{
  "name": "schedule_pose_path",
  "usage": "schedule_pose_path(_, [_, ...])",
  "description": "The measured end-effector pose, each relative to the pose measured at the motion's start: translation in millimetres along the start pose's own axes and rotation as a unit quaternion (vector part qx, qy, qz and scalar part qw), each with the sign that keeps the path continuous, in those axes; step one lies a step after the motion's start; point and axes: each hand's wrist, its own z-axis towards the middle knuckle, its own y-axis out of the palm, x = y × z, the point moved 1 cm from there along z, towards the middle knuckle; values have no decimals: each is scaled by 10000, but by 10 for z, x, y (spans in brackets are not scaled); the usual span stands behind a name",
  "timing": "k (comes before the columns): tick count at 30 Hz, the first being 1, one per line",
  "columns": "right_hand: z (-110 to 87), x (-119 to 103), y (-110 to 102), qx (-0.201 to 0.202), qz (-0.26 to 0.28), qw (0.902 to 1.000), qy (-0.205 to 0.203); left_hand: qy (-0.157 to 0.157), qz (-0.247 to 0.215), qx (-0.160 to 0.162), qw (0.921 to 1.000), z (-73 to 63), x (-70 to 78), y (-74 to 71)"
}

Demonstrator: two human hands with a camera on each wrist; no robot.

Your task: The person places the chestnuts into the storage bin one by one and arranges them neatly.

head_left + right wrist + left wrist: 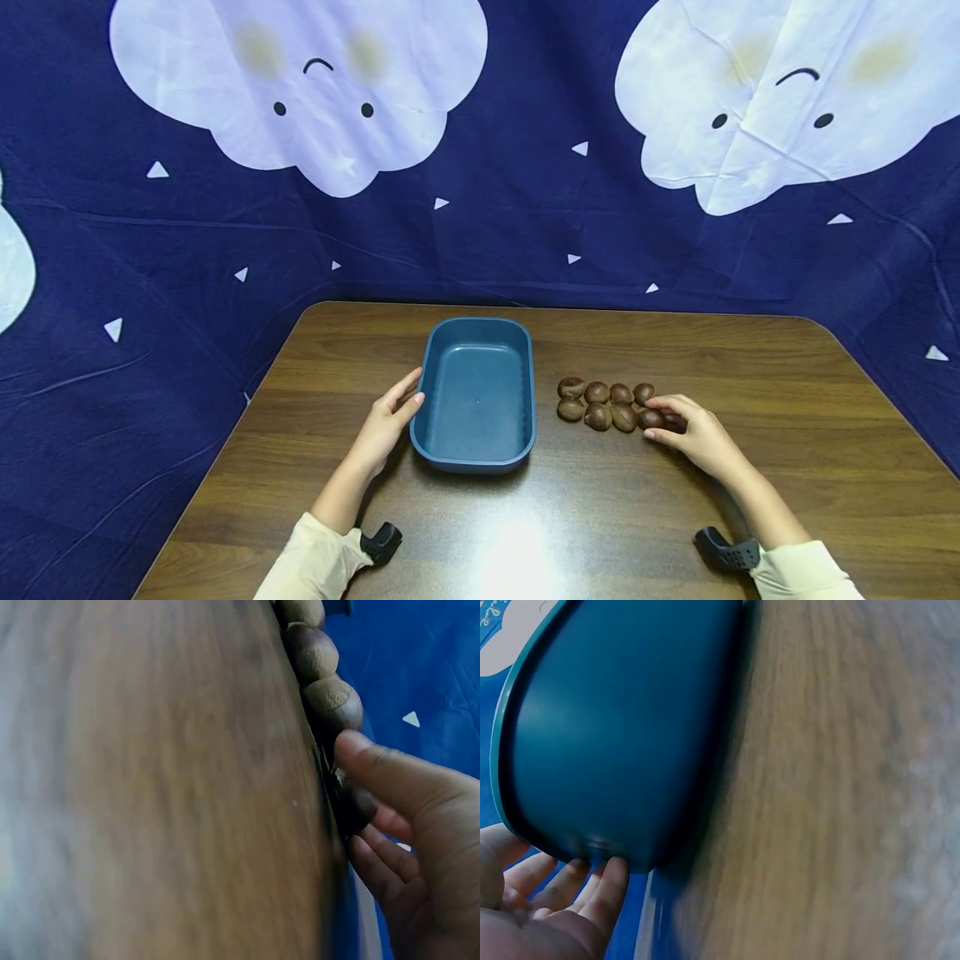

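A blue rectangular plastic bin (pixel 477 463) stands on the table, with no contents visible inside. My left hand (pixel 388 425) is at its left side, its fairly straight fingertips touching the outer wall (pixel 622 742) in the left wrist view. To the right of the bin, several brown chestnuts (pixel 597 417) lie side by side in two rows. At the right end of these rows is my right hand (pixel 697 433). Its thumb and fingers lie around a dark chestnut (pixel 357 806) in the right wrist view, partly hidden by the hand.
The brown wood-grain table (pixel 600 517) has a bright glare patch near the front. Behind it hangs a dark blue cloth (pixel 510 242) with white clouds and small triangles. A black wrist device (pixel 381 543) sits at the left cuff, and another black device (pixel 726 550) at the right.
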Motion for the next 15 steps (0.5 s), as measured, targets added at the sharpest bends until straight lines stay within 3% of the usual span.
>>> schedule_pose_path(15, [3,24,37,203,-316,9991,186,57,-158,-31,9999,-12,-12,-5])
